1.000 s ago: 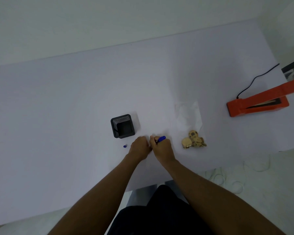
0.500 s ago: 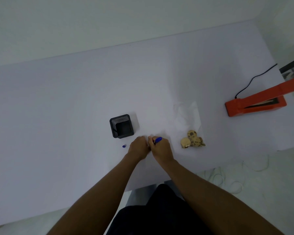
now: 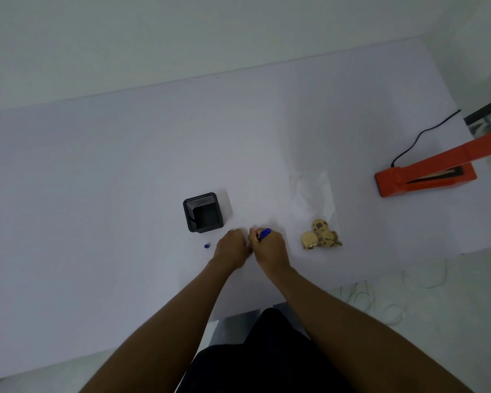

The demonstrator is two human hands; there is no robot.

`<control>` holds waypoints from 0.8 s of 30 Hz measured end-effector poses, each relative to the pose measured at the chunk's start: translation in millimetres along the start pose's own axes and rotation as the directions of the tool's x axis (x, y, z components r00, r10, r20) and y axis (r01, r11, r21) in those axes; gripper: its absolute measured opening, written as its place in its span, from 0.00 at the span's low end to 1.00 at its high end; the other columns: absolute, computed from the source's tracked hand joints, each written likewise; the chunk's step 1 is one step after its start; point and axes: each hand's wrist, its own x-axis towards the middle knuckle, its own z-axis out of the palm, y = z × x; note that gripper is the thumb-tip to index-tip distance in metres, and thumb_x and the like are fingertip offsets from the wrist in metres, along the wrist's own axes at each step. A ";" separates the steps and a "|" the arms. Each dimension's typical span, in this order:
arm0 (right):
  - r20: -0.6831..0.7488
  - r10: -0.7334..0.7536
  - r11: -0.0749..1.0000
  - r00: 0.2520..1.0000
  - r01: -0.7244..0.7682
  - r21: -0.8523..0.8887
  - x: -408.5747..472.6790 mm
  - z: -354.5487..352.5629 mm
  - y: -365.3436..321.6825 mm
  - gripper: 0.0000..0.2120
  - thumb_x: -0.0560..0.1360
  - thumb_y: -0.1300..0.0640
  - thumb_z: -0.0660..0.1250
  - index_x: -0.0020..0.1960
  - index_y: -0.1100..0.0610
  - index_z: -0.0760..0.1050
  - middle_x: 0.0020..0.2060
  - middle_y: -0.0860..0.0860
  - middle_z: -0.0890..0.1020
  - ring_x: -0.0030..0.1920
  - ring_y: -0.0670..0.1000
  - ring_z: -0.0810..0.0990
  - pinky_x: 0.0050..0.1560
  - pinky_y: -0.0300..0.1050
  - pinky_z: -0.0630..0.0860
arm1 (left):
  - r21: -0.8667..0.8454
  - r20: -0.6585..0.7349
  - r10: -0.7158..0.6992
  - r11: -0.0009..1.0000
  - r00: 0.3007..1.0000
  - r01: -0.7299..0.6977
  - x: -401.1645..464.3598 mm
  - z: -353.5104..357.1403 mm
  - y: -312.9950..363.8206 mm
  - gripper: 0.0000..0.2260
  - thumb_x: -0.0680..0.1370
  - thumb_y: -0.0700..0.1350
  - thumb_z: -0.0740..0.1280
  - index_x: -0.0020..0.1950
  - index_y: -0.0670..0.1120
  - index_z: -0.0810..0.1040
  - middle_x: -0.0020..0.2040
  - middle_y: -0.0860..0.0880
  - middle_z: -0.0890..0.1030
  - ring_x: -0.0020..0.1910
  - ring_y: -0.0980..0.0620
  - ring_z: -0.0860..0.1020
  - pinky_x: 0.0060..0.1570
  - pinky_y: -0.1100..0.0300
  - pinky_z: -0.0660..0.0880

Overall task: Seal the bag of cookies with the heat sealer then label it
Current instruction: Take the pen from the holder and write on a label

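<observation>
A clear plastic bag (image 3: 313, 199) lies flat on the white table (image 3: 97, 180), with several chocolate-chip cookies (image 3: 321, 236) at its near end. My right hand (image 3: 268, 246) is closed around a blue pen (image 3: 264, 232), left of the bag. My left hand (image 3: 232, 247) rests beside it with fingers curled on the table; what lies under the fingers is hidden. The orange heat sealer (image 3: 425, 174) stands at the far right with its arm raised, well away from both hands.
A black mesh pen holder (image 3: 203, 211) stands just beyond my left hand. A small blue pen cap (image 3: 206, 246) lies left of that hand. The sealer's black cord (image 3: 420, 137) runs toward the back right. White cables lie on the floor past the table's near right edge.
The hands stay together at the same spot with only slight shifts of the pen. Bag, cap, holder and sealer have not moved.
</observation>
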 end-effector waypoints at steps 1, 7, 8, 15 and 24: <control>0.001 0.003 1.000 1.000 -0.003 -0.004 0.0 -0.1 -0.1 0.22 0.81 0.54 0.64 0.29 0.53 0.68 0.23 0.48 0.71 0.24 0.46 0.70 0.30 0.38 0.69 | -0.001 -0.001 -0.001 1.000 1.000 0.001 0.2 0.3 -0.1 0.09 0.78 0.45 0.68 0.49 0.39 0.75 0.47 0.40 0.79 0.39 0.49 0.73 0.41 0.58 0.71; -0.005 -0.008 1.000 1.000 0.008 -0.019 0.8 0.7 1.5 0.22 0.81 0.54 0.64 0.28 0.52 0.67 0.23 0.48 0.71 0.24 0.46 0.70 0.30 0.40 0.69 | 0.000 0.012 -0.004 1.000 1.000 0.004 1.4 1.3 -0.8 0.09 0.77 0.46 0.68 0.48 0.39 0.75 0.48 0.40 0.79 0.45 0.43 0.78 0.42 0.56 0.71; -0.009 0.006 1.000 1.000 -0.007 -0.008 0.7 0.6 2.0 0.22 0.81 0.54 0.64 0.28 0.54 0.68 0.23 0.50 0.72 0.24 0.48 0.71 0.29 0.42 0.71 | 0.004 0.012 -0.005 1.000 1.000 0.005 1.6 1.3 -0.8 0.09 0.77 0.45 0.68 0.48 0.39 0.75 0.47 0.40 0.79 0.44 0.44 0.78 0.42 0.56 0.71; -0.018 0.010 1.000 1.000 -0.010 -0.010 -0.9 0.4 1.2 0.22 0.81 0.53 0.63 0.29 0.57 0.69 0.24 0.52 0.73 0.25 0.50 0.72 0.30 0.43 0.71 | 0.003 0.018 -0.012 1.000 1.000 0.012 3.7 2.1 -2.0 0.09 0.77 0.46 0.68 0.48 0.40 0.75 0.47 0.41 0.80 0.45 0.43 0.79 0.43 0.56 0.72; -0.035 0.019 1.000 0.999 -0.019 -0.023 -2.7 1.6 6.3 0.22 0.81 0.52 0.63 0.29 0.57 0.70 0.23 0.52 0.73 0.25 0.50 0.73 0.29 0.43 0.70 | -0.006 0.013 -0.011 1.000 1.000 0.012 5.6 4.7 -3.3 0.10 0.77 0.46 0.68 0.49 0.39 0.76 0.47 0.40 0.80 0.45 0.43 0.80 0.41 0.57 0.71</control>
